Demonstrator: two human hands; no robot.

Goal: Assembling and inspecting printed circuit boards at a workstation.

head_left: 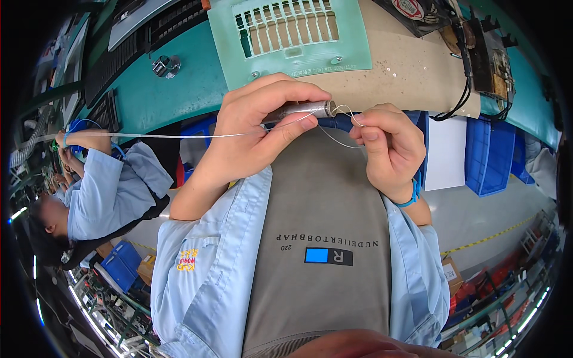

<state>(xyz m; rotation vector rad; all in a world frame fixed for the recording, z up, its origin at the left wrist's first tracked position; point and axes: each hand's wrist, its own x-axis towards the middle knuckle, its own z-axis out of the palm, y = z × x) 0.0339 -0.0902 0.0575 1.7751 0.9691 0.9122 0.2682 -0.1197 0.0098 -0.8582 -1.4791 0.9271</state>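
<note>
With the green slotted panel [352, 56] as landmark, the metal cylinder [292, 110] is held off the bench just on the wearer's side of its near edge, with its end face turned to the right. The left hand [248, 122] curls around it, forefinger laid along the top and thumb pressed from below; the right hand [391, 143], near the panel's right-hand near corner, pinches a fine loop [343, 144] between thumb and forefinger. A pale strand [179, 136] runs from the left hand out past the panel's left side. The strand is too thin here to tell whether it enters the cylinder's end or only crosses in front. To work it well, the left grip probably wants to be firm but not crushing, with the end face clear of the fingertip. The right pinch is best made close to the end face, drawing gently so that the loop closes evenly without kinking, and the long run should be neither slack nor tugged.
</note>
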